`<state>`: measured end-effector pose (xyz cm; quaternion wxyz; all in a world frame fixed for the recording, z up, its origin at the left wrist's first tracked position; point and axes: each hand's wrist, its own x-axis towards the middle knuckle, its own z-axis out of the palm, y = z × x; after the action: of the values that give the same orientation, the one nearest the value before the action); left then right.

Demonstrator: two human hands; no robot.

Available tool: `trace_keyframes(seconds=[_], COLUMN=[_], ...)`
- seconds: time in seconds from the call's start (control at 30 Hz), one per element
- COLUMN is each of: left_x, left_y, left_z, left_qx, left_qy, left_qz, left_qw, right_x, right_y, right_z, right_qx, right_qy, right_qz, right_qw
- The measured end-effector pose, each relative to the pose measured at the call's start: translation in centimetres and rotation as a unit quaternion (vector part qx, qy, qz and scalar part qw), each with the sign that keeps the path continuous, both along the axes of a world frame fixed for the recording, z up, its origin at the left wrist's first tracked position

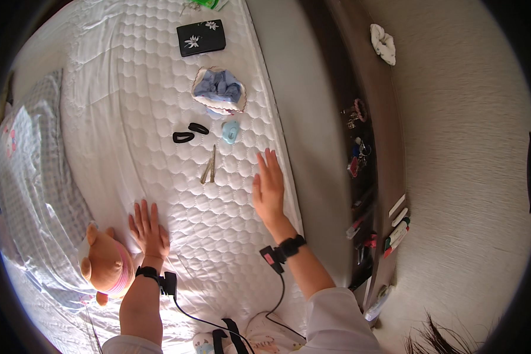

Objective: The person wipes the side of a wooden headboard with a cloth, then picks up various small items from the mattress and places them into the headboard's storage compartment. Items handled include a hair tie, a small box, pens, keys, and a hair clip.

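My left hand (148,230) lies flat on the white quilted mattress cover (200,218) with its fingers spread. Beside it rests a tan stuffed toy (103,259) with a pink striped band. My right hand (269,187) is open over the mattress near its right edge, holding nothing. Ahead and left of it lie two slender metallic pieces (209,168), too small to name surely. Farther off are two black oval hair clips (190,133), a small light blue object (230,132), a ruffled blue and white cloth item (219,88) and a black wallet (201,38) with white flowers.
A checked pillow (35,171) lies at the left. Along the mattress's right side runs a grey strip (304,118), then a dark brown ledge (389,147) holding small trinkets, keys and markers (397,236). A white scrunchie (383,45) sits at its far end. Cables hang from both wristbands.
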<state>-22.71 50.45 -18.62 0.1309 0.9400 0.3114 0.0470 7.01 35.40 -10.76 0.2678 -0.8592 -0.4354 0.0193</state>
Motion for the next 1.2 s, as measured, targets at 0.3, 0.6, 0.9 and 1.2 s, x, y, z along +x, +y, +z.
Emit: trace_keyframes(seconds=[0.3,0.6,0.9,1.2], left_x=[0.4,13.9,21.0,20.8], left_y=[-0.2,-1.5,-2.2,-0.7], left_z=[0.8,3.9,3.3,4.5], left_qx=[-0.012,-0.195,-0.139,-0.052], left_qy=[0.004,-0.194,-0.196,-0.240], left_qz=[0.018,0.099,0.127,0.122], left_qw=[1.000,0.956,0.962,0.962], right_x=[-0.8,-0.4,-0.2,-0.2], right_y=[-1.5,-1.7,-1.7,-1.8], right_z=[-6.1,-6.6,-7.0,-6.9], right_qx=[-0.111,-0.134,-0.126,-0.128], right_qy=[-0.080,-0.049,-0.045,-0.036], right_qz=[-0.055,-0.048,-0.042,-0.041], right_qw=[0.989,0.989,0.990,0.990])
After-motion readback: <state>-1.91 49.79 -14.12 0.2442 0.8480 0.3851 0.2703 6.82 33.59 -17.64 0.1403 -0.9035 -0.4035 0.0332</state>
